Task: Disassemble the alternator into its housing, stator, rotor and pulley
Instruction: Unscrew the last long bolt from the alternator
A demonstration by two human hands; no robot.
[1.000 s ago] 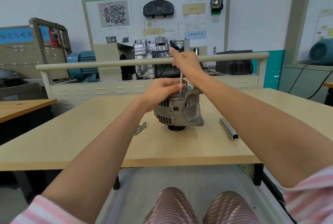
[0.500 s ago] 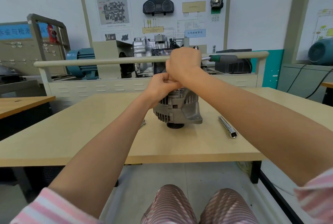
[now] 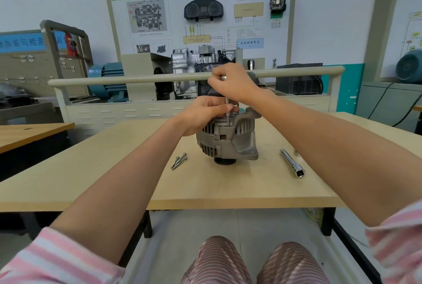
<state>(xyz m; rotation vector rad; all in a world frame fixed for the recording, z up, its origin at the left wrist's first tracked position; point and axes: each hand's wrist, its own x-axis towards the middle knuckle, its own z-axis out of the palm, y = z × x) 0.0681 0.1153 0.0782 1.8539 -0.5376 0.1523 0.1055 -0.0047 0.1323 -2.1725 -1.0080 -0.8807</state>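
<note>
Standing near the tabletop's (image 3: pixel 228 190) far edge, grey ribbed cast-metal alternator (image 3: pixel 226 137) is undivided; two silver bolts (image 3: pixel 179 160) removed. Slim steel tool (image 3: pixel 227 103) is pinched by right hand (image 3: pixel 233 83); left hand's (image 3: pixel 205 112) fingers curl on housing top.

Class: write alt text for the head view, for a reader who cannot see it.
Two bare hands work on a grey alternator standing on a wooden table: the right hand grips a thin tool held upright over it, the left hand rests on top. Two bolts lie left, a socket bar right.

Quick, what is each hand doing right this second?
Left hand: curled on top of the alternator, steadying it.
Right hand: gripping the top of a thin upright tool whose shaft runs down into the alternator.
</note>
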